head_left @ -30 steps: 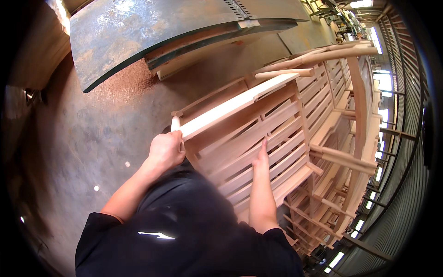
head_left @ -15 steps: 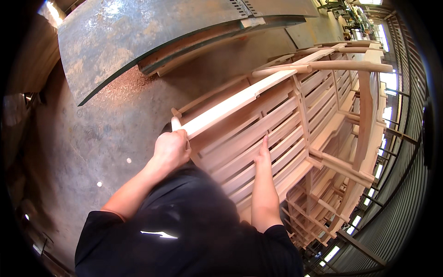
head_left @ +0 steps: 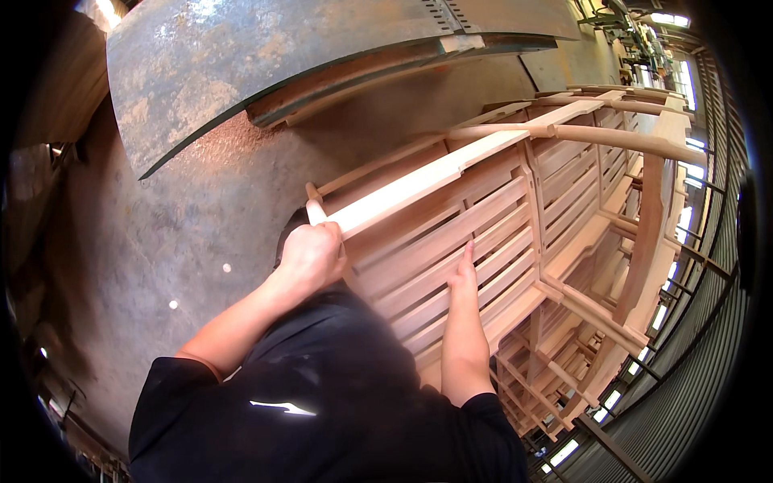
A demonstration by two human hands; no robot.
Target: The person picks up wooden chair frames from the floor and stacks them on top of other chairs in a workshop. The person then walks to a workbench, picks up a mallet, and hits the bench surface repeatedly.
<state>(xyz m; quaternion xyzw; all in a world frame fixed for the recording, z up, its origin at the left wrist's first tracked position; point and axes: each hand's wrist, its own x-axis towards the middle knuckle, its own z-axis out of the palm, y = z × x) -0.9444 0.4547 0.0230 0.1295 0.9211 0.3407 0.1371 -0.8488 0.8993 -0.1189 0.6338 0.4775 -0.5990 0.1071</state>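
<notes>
We seem to be handling a slatted wooden frame (head_left: 435, 185), which sits off the near edge of the metal table (head_left: 193, 80). Our left hand (head_left: 312, 253) is closed round the frame's left corner; our right hand (head_left: 464, 272) is open by the slats (head_left: 503, 211), though we can't tell whether its palm touches. Any shift calls for firm right-hand support, keeping the frame level.
</notes>
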